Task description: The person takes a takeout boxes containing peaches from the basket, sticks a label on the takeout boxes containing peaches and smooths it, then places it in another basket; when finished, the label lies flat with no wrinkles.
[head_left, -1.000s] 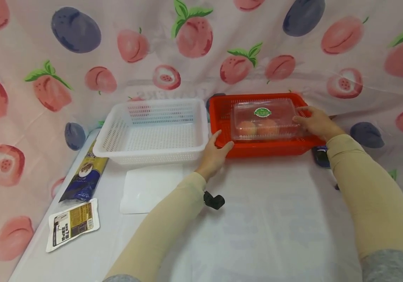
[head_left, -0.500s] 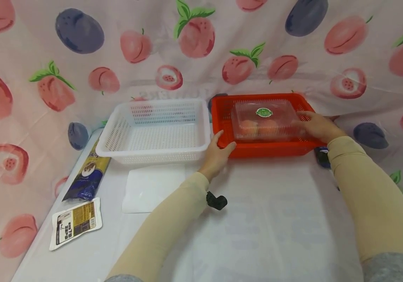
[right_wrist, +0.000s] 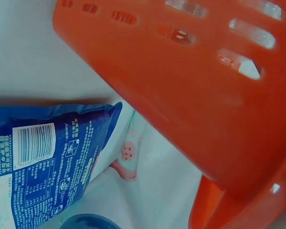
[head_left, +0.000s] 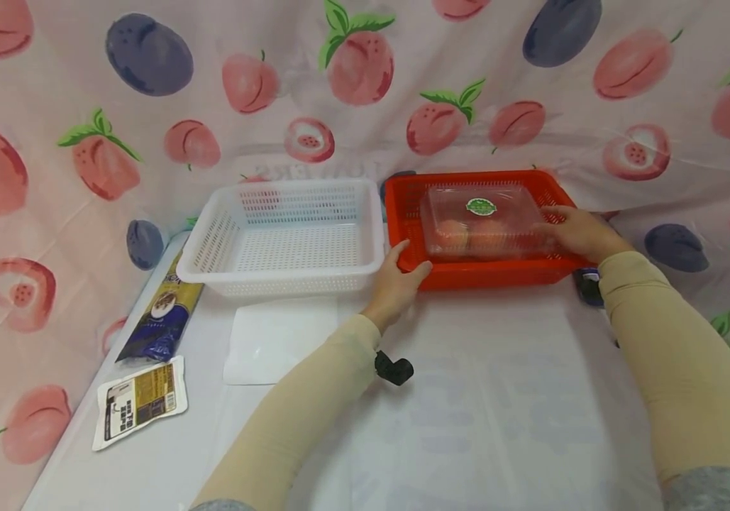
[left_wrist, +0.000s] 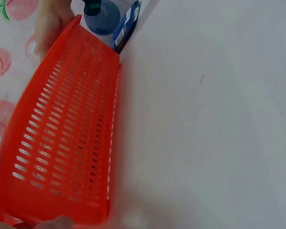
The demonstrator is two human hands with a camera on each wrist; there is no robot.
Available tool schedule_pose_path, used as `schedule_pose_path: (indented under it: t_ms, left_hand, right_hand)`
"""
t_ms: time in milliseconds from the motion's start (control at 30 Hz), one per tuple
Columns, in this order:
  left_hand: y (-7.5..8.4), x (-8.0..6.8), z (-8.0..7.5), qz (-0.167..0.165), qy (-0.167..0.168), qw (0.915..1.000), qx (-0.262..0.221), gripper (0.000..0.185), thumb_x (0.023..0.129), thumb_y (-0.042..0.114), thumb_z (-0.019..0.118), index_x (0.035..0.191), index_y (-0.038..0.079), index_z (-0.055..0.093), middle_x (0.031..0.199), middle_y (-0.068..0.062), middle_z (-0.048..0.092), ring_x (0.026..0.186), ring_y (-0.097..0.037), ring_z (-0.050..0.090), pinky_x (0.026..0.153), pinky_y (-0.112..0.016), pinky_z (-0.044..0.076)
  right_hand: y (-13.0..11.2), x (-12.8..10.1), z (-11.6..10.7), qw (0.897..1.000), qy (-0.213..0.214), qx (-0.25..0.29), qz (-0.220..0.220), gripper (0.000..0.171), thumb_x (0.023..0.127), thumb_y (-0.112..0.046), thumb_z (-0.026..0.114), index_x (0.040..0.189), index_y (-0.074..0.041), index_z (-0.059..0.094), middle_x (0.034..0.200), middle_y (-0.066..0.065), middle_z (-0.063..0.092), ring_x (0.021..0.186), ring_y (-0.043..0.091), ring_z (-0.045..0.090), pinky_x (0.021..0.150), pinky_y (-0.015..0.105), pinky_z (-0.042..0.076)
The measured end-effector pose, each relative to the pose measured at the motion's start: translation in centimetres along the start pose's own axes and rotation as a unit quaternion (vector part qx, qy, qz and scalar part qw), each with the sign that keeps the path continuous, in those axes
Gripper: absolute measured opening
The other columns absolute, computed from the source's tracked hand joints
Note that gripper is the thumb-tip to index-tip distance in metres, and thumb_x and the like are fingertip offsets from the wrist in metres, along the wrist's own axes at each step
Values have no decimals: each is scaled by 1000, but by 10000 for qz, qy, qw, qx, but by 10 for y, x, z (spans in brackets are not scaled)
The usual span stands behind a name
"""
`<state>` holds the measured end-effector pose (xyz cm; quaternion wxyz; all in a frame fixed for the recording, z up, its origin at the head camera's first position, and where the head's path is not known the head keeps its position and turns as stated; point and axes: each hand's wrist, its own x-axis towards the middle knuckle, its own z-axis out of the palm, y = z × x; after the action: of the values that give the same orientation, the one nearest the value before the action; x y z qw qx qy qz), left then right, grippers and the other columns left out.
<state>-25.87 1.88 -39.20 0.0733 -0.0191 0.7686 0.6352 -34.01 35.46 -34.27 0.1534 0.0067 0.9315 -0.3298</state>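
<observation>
A red slotted basket stands at the back right of the white table. Inside it lies a clear plastic box with a green sticker and round orange-pink fruit. My left hand grips the basket's front left corner, thumb over the rim. My right hand reaches over the basket's right rim, and its fingers hold the right end of the clear box. The left wrist view runs along the basket's front wall to the right hand. Only the basket's outer wall fills the right wrist view.
An empty white basket sits just left of the red one, with a white sheet in front. A blue-yellow packet and a small pouch lie near the left edge. A blue packet lies by the red basket's right end.
The right hand and the clear box have sunk a little lower into the red basket. The left hand keeps its grip on the corner.
</observation>
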Motion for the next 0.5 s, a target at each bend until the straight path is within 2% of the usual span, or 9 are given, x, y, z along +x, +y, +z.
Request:
schedule_pose_path:
  t_ms: [167,300,400,500]
  left_hand:
    - [2,1,1,9,15,9999,138,66,98,31,65,155,21,35,156,-8,37,133,-27,44,106,-43,44]
    - [7,-5,-4,85,-114,9988,478,70,97,30,66,157,20,31,155,-7,38,134,-28,43,106,-43,44]
    - [15,-17,-14,6,-455,9952,872,78,95,32,69,158,19,26,153,-7,39,132,-27,44,103,-44,46]
    - [28,-33,-29,-103,-898,9877,1275,87,92,37,72,160,18,21,150,-9,43,128,-27,47,101,-46,48]
  right_hand:
    - [0,0,0,9992,375,90,-121,96,96,-58,56,161,-7,7,151,35,26,129,51,31,109,68,25]
    - [-5,-6,2,9967,716,269,-269,90,99,-52,54,161,-6,7,152,37,27,133,53,32,109,67,27]
    - [-13,-16,-1,9955,856,150,-383,87,100,-54,52,161,-7,12,152,36,28,134,54,30,107,69,28]
    - [-23,-28,-5,9953,801,59,-543,87,100,-57,49,161,-9,11,155,33,27,137,54,28,106,70,28]
